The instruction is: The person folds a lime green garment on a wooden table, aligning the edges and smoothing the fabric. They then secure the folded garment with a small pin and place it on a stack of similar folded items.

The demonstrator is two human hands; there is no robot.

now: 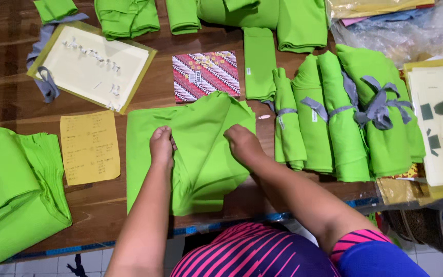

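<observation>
1. As I look down from the head camera, a green cloth (201, 154) lies partly folded near the front edge of the wooden bench (144, 87), right in front of me.
2. My left hand (161, 145) rests on the cloth's middle, its grip closed on a pinch of the fabric.
3. My right hand (243, 144) sits on the cloth's right part, its grip closed on a fold there.
4. Just right of the cloth: a row of green bundles (344, 123) tied with grey strips, lying side by side.
5. Left of the cloth: a yellow paper note (89, 147); further left, a stack of green fabric (16, 190) at the bench edge.
6. Behind the cloth: a small patterned red booklet (206, 75), touching the cloth's top corner as far as I can tell.
</observation>
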